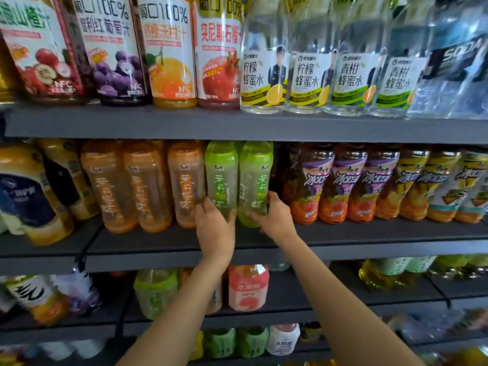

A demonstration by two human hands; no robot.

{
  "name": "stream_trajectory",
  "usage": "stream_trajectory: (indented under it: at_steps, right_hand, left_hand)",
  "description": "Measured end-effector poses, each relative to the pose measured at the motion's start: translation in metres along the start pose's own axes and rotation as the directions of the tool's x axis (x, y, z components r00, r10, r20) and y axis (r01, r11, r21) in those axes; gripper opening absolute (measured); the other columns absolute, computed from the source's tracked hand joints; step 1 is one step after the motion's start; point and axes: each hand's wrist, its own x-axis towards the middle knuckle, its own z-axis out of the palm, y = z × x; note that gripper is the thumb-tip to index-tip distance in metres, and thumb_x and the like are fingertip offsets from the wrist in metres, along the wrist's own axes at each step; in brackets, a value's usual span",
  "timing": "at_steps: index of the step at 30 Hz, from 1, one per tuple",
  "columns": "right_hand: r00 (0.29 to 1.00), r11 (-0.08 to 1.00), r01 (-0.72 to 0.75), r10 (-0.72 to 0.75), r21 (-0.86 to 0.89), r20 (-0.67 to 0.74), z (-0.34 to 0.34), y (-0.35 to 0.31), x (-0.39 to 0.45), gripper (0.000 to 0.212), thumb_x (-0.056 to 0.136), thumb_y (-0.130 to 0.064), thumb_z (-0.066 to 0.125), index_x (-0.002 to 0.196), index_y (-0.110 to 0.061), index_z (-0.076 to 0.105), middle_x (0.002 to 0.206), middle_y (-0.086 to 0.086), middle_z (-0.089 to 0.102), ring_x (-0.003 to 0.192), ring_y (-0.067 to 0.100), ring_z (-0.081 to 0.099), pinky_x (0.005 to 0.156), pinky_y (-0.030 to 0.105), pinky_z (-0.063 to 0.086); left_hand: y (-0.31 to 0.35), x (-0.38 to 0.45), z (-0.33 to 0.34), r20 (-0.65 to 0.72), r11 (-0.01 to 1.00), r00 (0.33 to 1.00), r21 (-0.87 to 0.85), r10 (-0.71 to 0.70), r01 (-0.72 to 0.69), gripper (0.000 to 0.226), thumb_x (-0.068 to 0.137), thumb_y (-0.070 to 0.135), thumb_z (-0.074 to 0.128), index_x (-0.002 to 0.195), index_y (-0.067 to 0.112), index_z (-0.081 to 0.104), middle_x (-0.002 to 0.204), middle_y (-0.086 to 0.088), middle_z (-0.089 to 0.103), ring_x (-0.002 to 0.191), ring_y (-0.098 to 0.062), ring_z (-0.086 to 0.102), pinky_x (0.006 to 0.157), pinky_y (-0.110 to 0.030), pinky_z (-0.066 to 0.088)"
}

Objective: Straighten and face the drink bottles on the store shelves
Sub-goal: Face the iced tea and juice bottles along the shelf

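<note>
Orange tea bottles (148, 186): three stand in a row at the left of the middle shelf (369, 233), upright, labels towards us; we leave them alone.
Left hand (215, 228): we have it curled round the lower body of the left green bottle (221, 178), thumb on the side next to the orange row, fingers wrapping the other side.
Left green bottle: upright, long axis vertical, its white lettering about square to us, touching its green neighbour.
Right green bottle (255, 180): upright too, label forward, standing just beside the purple-capped iced tea bottles (327, 183).
Right hand (274, 215): we grip this bottle low down, thumb across the front and fingers reaching behind; the fingertips are hidden, so how far round they go we cannot say for sure.
Relation that matters: each bottle rises straight above its own hand, so any turn to face the label would be a twist about the vertical axis, each hand being nearest its own bottle.
Step, as we judge it: squaring the green pair to the shelf edge; the lower shelves look less tidy.
</note>
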Motion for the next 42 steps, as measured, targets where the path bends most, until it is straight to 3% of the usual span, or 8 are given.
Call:
stream_trajectory:
  at_steps: [15, 20, 25, 29, 30, 33, 36, 42]
  right_hand:
    - [0.998, 0.997, -0.064, 0.064, -0.032, 0.0, -0.013, 0.006, 0.004, 0.054, 0.08, -0.023, 0.074, 0.123, -0.01, 0.045, 0.11, 0.008, 0.062, 0.082, 0.033, 0.066, 0.075, 0.048, 0.055]
    - [0.995, 0.995, -0.083, 0.086, -0.049, 0.056, -0.022, 0.009, 0.006, 0.051, 0.085, -0.023, 0.07, 0.125, -0.01, 0.041, 0.104, 0.006, 0.062, 0.051, 0.018, 0.059, 0.056, 0.029, 0.053]
    - [0.992, 0.999, -0.041, 0.045, -0.036, 0.116, -0.033, 0.009, 0.007, 0.065, 0.086, -0.024, 0.068, 0.14, -0.012, 0.035, 0.11, 0.006, 0.063, 0.054, 0.013, 0.059, 0.047, 0.017, 0.048]
    - [0.998, 0.994, 0.011, -0.018, 0.106, 0.068, -0.043, 0.002, 0.015, 0.085, 0.076, -0.031, 0.077, 0.145, -0.017, 0.03, 0.125, -0.006, 0.054, 0.094, 0.021, 0.062, 0.08, 0.035, 0.054]
    - [0.997, 0.994, 0.012, -0.021, 0.112, 0.079, -0.044, -0.002, 0.019, 0.084, 0.074, -0.03, 0.078, 0.143, -0.017, 0.032, 0.125, -0.005, 0.055, 0.098, 0.02, 0.06, 0.08, 0.035, 0.054]
    - [0.988, 0.992, -0.026, 0.006, 0.124, 0.153, -0.043, -0.008, 0.027, 0.074, 0.075, -0.021, 0.078, 0.137, -0.015, 0.037, 0.12, 0.0, 0.059, 0.091, 0.015, 0.059, 0.062, 0.021, 0.051]
    - [0.975, 0.985, -0.078, 0.043, 0.156, 0.219, -0.041, -0.004, 0.029, 0.071, 0.077, -0.012, 0.075, 0.136, -0.015, 0.037, 0.112, -0.002, 0.058, 0.093, 0.012, 0.055, 0.058, 0.015, 0.043]
    - [0.976, 0.984, -0.091, 0.058, 0.151, 0.212, -0.029, 0.008, 0.033, 0.073, 0.072, -0.007, 0.078, 0.135, -0.011, 0.041, 0.122, 0.006, 0.059, 0.111, 0.02, 0.056, 0.095, 0.032, 0.046]
  left_hand:
    - [0.001, 0.012, 0.004, 0.097, 0.998, 0.994, 0.025, 0.057, -0.06, 0.054, 0.092, 0.027, 0.058, 0.137, 0.004, 0.039, 0.133, -0.011, 0.04, 0.123, -0.027, 0.043, 0.097, -0.032, 0.039]
    - [0.005, 0.012, 0.009, 0.115, 0.997, 0.99, 0.012, 0.08, -0.082, 0.055, 0.092, 0.028, 0.057, 0.138, 0.003, 0.037, 0.132, -0.011, 0.039, 0.123, -0.027, 0.044, 0.095, -0.031, 0.04]
    - [0.001, 0.015, 0.005, 0.148, 0.993, 0.985, -0.091, 0.085, -0.072, 0.068, 0.088, 0.026, 0.064, 0.142, 0.003, 0.03, 0.138, -0.014, 0.035, 0.13, -0.029, 0.037, 0.103, -0.032, 0.034]
    - [0.008, 0.037, 0.004, 0.193, 0.969, 0.976, -0.24, 0.104, -0.056, 0.088, 0.077, 0.023, 0.075, 0.145, 0.003, 0.022, 0.144, -0.014, 0.034, 0.135, -0.028, 0.032, 0.112, -0.038, 0.028]
    - [0.012, 0.044, 0.003, 0.218, 0.956, 0.971, -0.291, 0.096, -0.03, 0.088, 0.074, 0.021, 0.076, 0.144, 0.006, 0.025, 0.141, -0.013, 0.039, 0.133, -0.027, 0.037, 0.111, -0.041, 0.031]
    - [0.017, 0.055, 0.004, 0.314, 0.904, 0.946, -0.424, 0.081, 0.064, 0.075, 0.074, 0.013, 0.074, 0.137, 0.013, 0.034, 0.128, -0.006, 0.053, 0.119, -0.021, 0.05, 0.103, -0.038, 0.04]
    - [0.009, 0.054, 0.01, 0.405, 0.863, 0.912, -0.481, 0.064, 0.153, 0.069, 0.079, 0.011, 0.07, 0.138, 0.017, 0.036, 0.123, -0.002, 0.057, 0.112, -0.017, 0.055, 0.094, -0.029, 0.043]
    - [-0.006, 0.05, 0.023, 0.393, 0.846, 0.915, -0.515, 0.09, 0.138, 0.076, 0.078, 0.006, 0.071, 0.141, 0.019, 0.033, 0.124, -0.002, 0.056, 0.114, -0.016, 0.053, 0.099, -0.031, 0.042]
